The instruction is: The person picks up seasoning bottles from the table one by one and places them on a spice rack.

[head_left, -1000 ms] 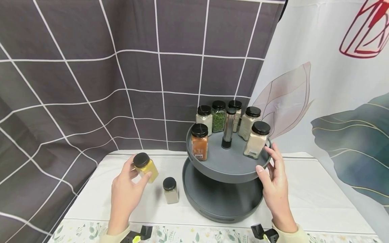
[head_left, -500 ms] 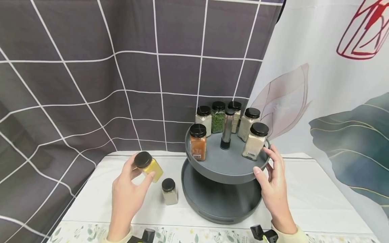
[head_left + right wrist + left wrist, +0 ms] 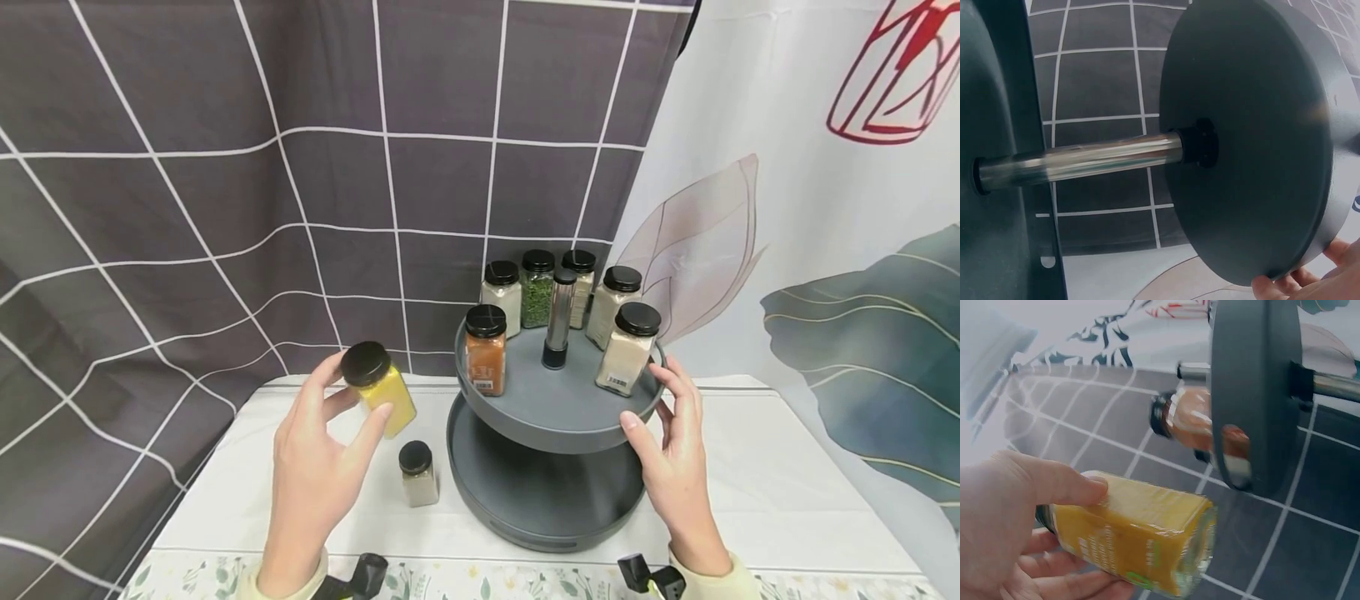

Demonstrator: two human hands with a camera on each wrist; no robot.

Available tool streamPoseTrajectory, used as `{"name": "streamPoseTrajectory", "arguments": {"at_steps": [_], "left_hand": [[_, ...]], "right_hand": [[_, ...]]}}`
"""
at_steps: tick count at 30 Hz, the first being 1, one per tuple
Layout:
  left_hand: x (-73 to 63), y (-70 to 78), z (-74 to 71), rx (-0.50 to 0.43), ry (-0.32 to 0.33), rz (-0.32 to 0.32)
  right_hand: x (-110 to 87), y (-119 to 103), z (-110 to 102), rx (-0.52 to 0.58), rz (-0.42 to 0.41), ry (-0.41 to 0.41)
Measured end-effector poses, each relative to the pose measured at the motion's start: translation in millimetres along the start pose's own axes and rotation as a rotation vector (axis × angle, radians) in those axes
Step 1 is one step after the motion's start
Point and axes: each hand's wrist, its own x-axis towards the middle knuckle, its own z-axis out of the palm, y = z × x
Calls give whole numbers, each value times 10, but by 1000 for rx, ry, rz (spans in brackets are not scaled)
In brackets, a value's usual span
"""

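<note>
My left hand [image 3: 318, 467] holds a jar of yellow spice [image 3: 392, 402] with a black lid, tilted above the white tabletop, left of the two-tier grey turntable. In the left wrist view the thumb lies along the labelled side of the yellow jar [image 3: 1135, 531]. At the turntable's upper tier [image 3: 551, 408], my right hand [image 3: 678, 467] grips the right front rim, thumb at the front and fingers round the side. On that tier stand an orange spice jar [image 3: 486, 362], a green herb jar [image 3: 537, 300], a beige jar [image 3: 624, 362] and several pale jars around the metal post [image 3: 558, 321].
A small black-lidded jar of pale powder [image 3: 420, 486] stands on the white tabletop [image 3: 780, 483] between my left hand and the turntable. The lower tier [image 3: 540, 512] holds no jars in its visible part. A dark grid-patterned curtain [image 3: 442, 183] hangs close behind.
My left hand has raised the yellow jar slightly and brought it right, toward the turntable. My right hand stays on the upper tier's rim, and the jars there stand as before.
</note>
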Motion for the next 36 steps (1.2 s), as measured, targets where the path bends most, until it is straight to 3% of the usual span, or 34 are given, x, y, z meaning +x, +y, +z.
{"name": "streamPoseTrajectory", "arguments": {"at_steps": [4,9,15,26,36], "left_hand": [[85,138,14,-65,-15,16],[172,270,80,-164,-33,104],[248,407,174,-188,-61,186],[353,574,401,-243,-91,228],[365,626,585,-226,-140,271]], "right_hand": [[0,1,-1,-5,4,1],[-4,-9,-5,-20,-1,-4],[-13,10,-13,-35,-6,-8],[-16,45,-1,-52,-51,22],[-4,103,4,-74,-164,55]]}}
